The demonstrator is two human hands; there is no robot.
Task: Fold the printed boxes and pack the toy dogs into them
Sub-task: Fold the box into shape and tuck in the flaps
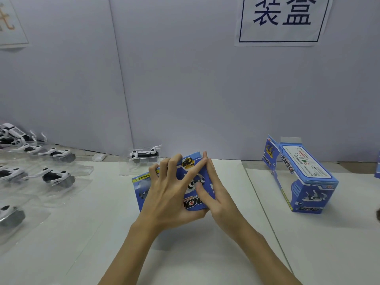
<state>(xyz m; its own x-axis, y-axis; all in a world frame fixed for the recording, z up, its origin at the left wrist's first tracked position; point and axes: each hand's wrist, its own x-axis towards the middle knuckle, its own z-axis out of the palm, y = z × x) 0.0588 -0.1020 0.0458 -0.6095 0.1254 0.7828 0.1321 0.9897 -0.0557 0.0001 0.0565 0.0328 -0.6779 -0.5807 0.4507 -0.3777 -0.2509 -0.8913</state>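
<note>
A blue printed box sits at the table's centre, held between both hands. My left hand lies over its left side with fingers spread across the top. My right hand presses against its right side, thumb on the printed face. A toy dog in a clear blister tray stands just behind the box by the wall. Several more black-and-white toy dogs in clear trays lie along the left side of the table. A second blue box, folded up with an open window, rests at the right.
A pale partition wall runs close behind the table, with a printed paper sign at the upper right. A seam splits the white tabletop to the right of my hands. A blue box edge shows at the far right.
</note>
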